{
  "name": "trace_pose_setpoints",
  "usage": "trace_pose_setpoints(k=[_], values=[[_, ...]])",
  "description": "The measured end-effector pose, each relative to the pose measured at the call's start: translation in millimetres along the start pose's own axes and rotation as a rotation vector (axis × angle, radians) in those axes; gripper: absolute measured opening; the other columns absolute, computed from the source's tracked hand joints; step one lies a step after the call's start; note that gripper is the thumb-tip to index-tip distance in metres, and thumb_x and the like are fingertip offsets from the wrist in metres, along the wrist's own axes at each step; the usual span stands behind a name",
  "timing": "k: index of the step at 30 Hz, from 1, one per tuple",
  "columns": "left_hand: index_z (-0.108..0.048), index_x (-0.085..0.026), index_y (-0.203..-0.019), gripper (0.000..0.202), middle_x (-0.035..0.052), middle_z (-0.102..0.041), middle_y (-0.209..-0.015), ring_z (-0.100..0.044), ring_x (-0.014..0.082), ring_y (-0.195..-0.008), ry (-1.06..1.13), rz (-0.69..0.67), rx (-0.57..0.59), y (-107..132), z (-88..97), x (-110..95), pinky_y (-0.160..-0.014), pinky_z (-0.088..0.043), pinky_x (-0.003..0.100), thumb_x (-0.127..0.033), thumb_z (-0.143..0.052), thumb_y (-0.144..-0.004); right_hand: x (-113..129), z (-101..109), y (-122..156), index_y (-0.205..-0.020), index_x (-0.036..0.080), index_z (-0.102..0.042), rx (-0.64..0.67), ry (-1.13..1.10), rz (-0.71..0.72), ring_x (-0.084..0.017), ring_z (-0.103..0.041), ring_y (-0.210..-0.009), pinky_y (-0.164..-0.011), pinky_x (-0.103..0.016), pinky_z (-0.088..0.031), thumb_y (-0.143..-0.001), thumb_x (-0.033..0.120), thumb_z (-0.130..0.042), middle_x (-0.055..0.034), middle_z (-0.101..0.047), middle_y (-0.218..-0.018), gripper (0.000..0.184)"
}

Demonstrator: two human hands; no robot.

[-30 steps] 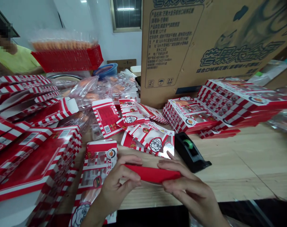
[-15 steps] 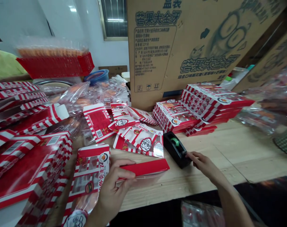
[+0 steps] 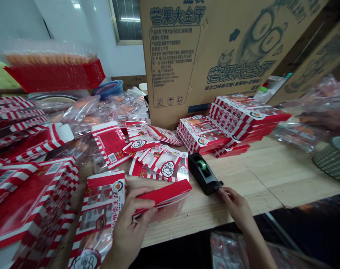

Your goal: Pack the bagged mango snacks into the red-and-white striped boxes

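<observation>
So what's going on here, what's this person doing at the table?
A person is working at a wooden table with red-and-white striped packaging spread across it. Their left hand holds a clear bag with a red top strip, and their right hand is right by a black tape dispenser. Stacked striped boxes lie beyond it, in front of a large cardboard carton.

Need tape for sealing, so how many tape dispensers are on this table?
1. The black tape dispenser sits on the wooden table, beside the right hand. Others could be hidden under the piled packaging.
</observation>
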State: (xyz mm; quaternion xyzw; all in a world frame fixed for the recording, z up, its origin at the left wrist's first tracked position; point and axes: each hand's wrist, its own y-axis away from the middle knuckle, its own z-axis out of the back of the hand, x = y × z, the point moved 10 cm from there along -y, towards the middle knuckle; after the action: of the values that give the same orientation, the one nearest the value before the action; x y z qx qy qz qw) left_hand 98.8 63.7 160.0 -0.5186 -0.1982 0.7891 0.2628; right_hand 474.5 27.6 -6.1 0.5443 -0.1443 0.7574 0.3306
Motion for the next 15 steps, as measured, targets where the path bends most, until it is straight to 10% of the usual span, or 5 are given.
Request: trace_pose_setpoints(k=[6, 11, 15], values=[[-0.061, -0.024, -0.094, 0.011, 0.0009, -0.066, -0.107, -0.066, 0.0091, -0.101, -0.02, -0.026, -0.057, 3.5, 1.5, -12.4, -0.09, -0.049, 0.016, -0.014, -0.057, -0.09, 7.1, 7.8, 13.3, -0.05, 0.022, -0.061, -0.077, -0.003, -0.051, -0.02, -0.052, -0.045, -0.048, -0.032, -0.041, -0.056, 0.039, -0.064, -0.0042, -0.057, -0.044, 0.018], [-0.06, -0.024, -0.096, 0.013, 0.0032, -0.066, -0.115, -0.065, 0.0112, -0.105, 0.012, -0.039, 0.04, 11.8, -5.8, -18.3, -0.088, -0.052, 0.017, -0.013, -0.057, -0.09, 67.7, -16.7, 97.0, -0.11, 0.018, -0.066, -0.013, -0.257, 0.058, -0.01, -0.046, -0.043, -0.041, -0.022, -0.038, -0.075, 0.051, -0.068, 0.0, -0.063, -0.065, 0.047], [-0.061, -0.023, -0.094, 0.012, 0.0032, -0.067, -0.108, -0.067, 0.0111, -0.1, -0.04, -0.063, 0.027, 13.0, -3.1, -28.0, -0.086, -0.052, 0.016, -0.012, -0.058, -0.089, 137.0, -77.5, 163.3, -0.153, 0.03, -0.009, 0.279, -0.561, 0.105, -0.011, -0.048, -0.037, -0.039, -0.02, -0.043, -0.087, 0.047, -0.064, 0.0058, -0.062, -0.055, 0.088]])
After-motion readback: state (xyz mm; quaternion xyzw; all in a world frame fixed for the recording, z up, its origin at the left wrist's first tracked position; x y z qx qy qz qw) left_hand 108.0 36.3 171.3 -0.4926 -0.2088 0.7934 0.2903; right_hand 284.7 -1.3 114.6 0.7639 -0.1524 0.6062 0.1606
